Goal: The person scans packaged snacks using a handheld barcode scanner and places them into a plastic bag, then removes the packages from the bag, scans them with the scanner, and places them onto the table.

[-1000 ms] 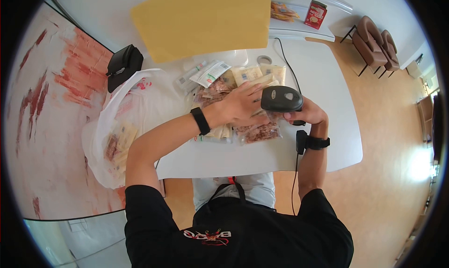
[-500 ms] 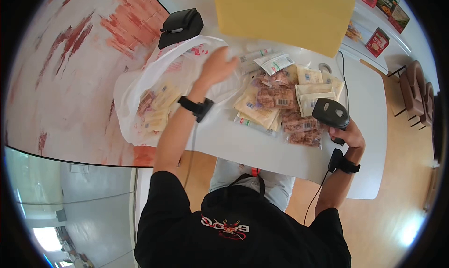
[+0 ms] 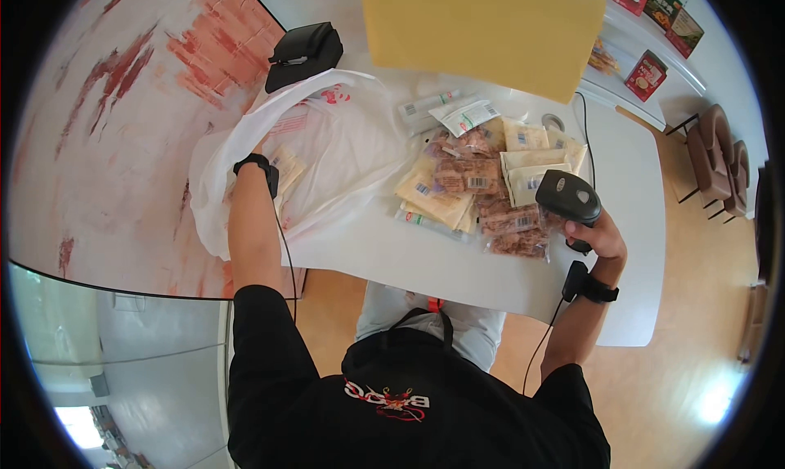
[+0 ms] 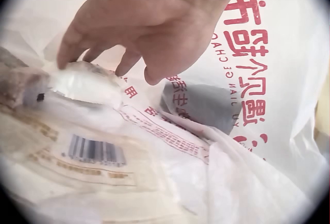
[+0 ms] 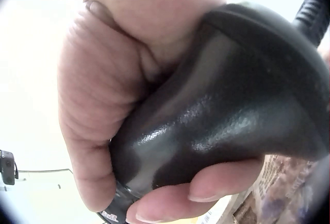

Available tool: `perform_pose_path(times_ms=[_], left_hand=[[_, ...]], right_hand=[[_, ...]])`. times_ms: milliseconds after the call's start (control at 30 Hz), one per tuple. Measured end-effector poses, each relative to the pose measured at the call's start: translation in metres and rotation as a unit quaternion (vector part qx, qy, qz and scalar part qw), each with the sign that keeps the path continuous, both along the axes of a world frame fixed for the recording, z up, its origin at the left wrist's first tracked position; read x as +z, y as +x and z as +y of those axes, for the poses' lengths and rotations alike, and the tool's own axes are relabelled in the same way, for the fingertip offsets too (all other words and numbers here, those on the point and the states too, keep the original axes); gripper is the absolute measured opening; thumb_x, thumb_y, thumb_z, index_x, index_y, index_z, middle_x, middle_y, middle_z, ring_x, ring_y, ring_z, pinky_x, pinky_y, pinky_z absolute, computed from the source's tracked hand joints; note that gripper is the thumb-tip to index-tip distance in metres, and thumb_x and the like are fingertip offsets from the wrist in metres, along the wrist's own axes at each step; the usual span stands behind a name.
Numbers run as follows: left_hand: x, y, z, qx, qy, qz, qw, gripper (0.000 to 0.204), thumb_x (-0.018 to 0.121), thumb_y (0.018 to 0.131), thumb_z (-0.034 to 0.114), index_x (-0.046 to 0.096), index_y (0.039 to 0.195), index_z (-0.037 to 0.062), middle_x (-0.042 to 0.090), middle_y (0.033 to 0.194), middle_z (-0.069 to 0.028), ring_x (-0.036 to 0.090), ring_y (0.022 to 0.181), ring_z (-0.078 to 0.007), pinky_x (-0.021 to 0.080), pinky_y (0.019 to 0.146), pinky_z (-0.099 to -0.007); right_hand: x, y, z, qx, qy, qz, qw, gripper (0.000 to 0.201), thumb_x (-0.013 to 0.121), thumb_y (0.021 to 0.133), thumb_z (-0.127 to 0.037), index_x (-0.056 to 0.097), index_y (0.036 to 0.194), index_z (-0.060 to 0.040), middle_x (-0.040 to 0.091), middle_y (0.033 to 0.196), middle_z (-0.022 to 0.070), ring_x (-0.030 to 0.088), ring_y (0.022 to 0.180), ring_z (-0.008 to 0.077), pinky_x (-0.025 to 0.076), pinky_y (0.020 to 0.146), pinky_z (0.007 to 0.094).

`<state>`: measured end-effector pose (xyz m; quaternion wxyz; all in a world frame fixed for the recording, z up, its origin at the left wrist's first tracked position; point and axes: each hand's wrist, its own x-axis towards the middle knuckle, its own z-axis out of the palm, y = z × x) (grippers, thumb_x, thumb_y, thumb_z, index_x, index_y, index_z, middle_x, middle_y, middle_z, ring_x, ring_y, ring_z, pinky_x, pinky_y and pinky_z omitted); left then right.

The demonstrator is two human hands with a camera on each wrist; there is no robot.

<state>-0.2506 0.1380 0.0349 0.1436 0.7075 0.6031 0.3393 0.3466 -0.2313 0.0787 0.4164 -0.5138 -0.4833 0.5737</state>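
Observation:
My left hand (image 4: 149,28) is down inside the white plastic bag (image 3: 352,134), which has red lettering. Its fingers are spread and bent a little, the tips at a shiny clear packet (image 4: 85,87). A cream packet with a barcode (image 4: 144,157) lies below them. In the head view the bag's side covers most of this hand. On the other side, my right hand (image 3: 605,236) grips a black barcode scanner (image 3: 568,195) by its handle, fingers wrapped around it. The scanner's head is over the right edge of a heap of cream packets (image 3: 433,192) and reddish-brown packets (image 3: 466,176).
Behind the heap stands a yellow board (image 3: 482,35), with a tape roll (image 3: 553,122) near its lower right. A black case (image 3: 304,56) sits behind the bag. The scanner's cable (image 3: 587,134) runs along the white table (image 3: 625,224). Boxes stand on a shelf (image 3: 609,89).
My left hand has left the heap, swung left over the table and gone down into the bag. My right hand keeps its grip on the scanner. The head view has turned left.

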Motion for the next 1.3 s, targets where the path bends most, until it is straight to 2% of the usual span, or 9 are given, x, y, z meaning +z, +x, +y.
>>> perform_pose_path(times_ms=[100, 500, 700, 733, 867, 933, 967, 1033, 1300], left_hand=[[0.000, -0.012, -0.049, 0.019, -0.026, -0.047, 0.998, 0.056, 0.069, 0.084, 0.040, 0.058, 0.129, 0.0078, 0.062, 0.126, -0.0117, 0.057, 0.118, -0.0287, 0.045, 0.099, -0.0448], [0.042, 0.024, -0.053, 0.082, -0.132, -0.243, 0.958, 0.055, 0.072, 0.082, 0.041, 0.059, 0.127, 0.0117, 0.064, 0.122, -0.0068, 0.058, 0.115, -0.0241, 0.046, 0.096, -0.0437], [0.039, 0.053, -0.109, 0.118, -0.194, -0.339, 0.913, 0.054, 0.073, 0.082, 0.042, 0.060, 0.126, 0.0136, 0.065, 0.121, -0.0043, 0.059, 0.113, -0.0219, 0.047, 0.094, -0.0432], [0.045, 0.064, -0.123, 0.109, -0.211, -0.366, 0.900, 0.054, 0.077, 0.080, 0.043, 0.061, 0.125, 0.0166, 0.064, 0.116, 0.0022, 0.059, 0.107, -0.0134, 0.048, 0.089, -0.0386], [0.062, 0.115, -0.185, 0.068, -0.239, -0.457, 0.854, 0.053, 0.075, 0.084, 0.042, 0.057, 0.129, 0.0182, 0.061, 0.120, 0.0030, 0.055, 0.110, -0.0126, 0.045, 0.085, -0.0364], [0.063, 0.138, -0.211, 0.017, -0.236, -0.612, 0.754, 0.050, 0.072, 0.088, 0.036, 0.056, 0.130, 0.0139, 0.062, 0.120, 0.0008, 0.057, 0.111, -0.0140, 0.048, 0.087, -0.0367], [0.057, 0.150, -0.220, 0.015, -0.238, -0.615, 0.751, 0.050, 0.072, 0.088, 0.036, 0.056, 0.130, 0.0139, 0.062, 0.120, 0.0008, 0.057, 0.111, -0.0140, 0.048, 0.087, -0.0367], [0.043, 0.170, -0.235, -0.115, -0.217, -0.671, 0.699, 0.044, 0.068, 0.093, 0.026, 0.055, 0.130, 0.0087, 0.063, 0.121, -0.0033, 0.061, 0.110, -0.0157, 0.050, 0.090, -0.0351], [0.029, 0.242, -0.268, -0.170, -0.257, -0.609, 0.731, 0.047, 0.070, 0.092, 0.024, 0.053, 0.130, 0.0018, 0.064, 0.122, -0.0064, 0.061, 0.109, -0.0144, 0.048, 0.096, -0.0303]], right_hand=[[0.003, -0.001, 0.002, 0.012, -0.005, -0.006, 1.000, 0.048, 0.077, 0.081, -0.012, 0.055, 0.123, -0.0012, 0.064, 0.088, 0.0027, 0.055, 0.064, 0.0098, 0.046, 0.055, 0.0253], [0.004, -0.010, 0.003, 0.009, 0.000, -0.005, 1.000, 0.042, 0.077, 0.082, -0.013, 0.058, 0.118, -0.0014, 0.063, 0.087, 0.0025, 0.054, 0.064, 0.0098, 0.046, 0.056, 0.0254], [0.007, -0.016, 0.005, 0.015, -0.003, -0.026, 1.000, 0.038, 0.078, 0.081, -0.014, 0.060, 0.113, -0.0018, 0.063, 0.084, 0.0021, 0.054, 0.064, 0.0096, 0.045, 0.055, 0.0253], [0.005, -0.016, 0.006, 0.013, -0.006, -0.032, 0.999, 0.036, 0.078, 0.081, -0.015, 0.061, 0.111, -0.0017, 0.063, 0.083, 0.0018, 0.054, 0.063, 0.0094, 0.045, 0.055, 0.0252], [0.011, -0.020, 0.006, 0.023, -0.003, -0.042, 0.999, 0.031, 0.079, 0.082, -0.017, 0.064, 0.104, -0.0022, 0.062, 0.077, 0.0003, 0.054, 0.063, 0.0086, 0.044, 0.055, 0.0248], [0.016, -0.022, 0.005, 0.023, -0.003, -0.067, 0.997, 0.029, 0.078, 0.082, -0.017, 0.065, 0.103, -0.0024, 0.062, 0.077, 0.0000, 0.054, 0.063, 0.0083, 0.044, 0.056, 0.0247], [0.020, -0.025, 0.005, 0.026, -0.003, -0.089, 0.996, 0.028, 0.078, 0.082, -0.017, 0.065, 0.102, -0.0025, 0.062, 0.076, -0.0003, 0.053, 0.064, 0.0080, 0.044, 0.056, 0.0246], [0.034, -0.036, 0.001, 0.018, 0.008, -0.102, 0.995, 0.027, 0.078, 0.082, -0.015, 0.066, 0.102, -0.0021, 0.062, 0.076, -0.0005, 0.053, 0.065, 0.0079, 0.044, 0.058, 0.0245], [0.074, -0.065, -0.032, -0.044, -0.010, -0.189, 0.981, 0.027, 0.075, 0.081, -0.006, 0.066, 0.106, 0.0017, 0.065, 0.083, 0.0002, 0.056, 0.076, 0.0080, 0.048, 0.070, 0.0261]])
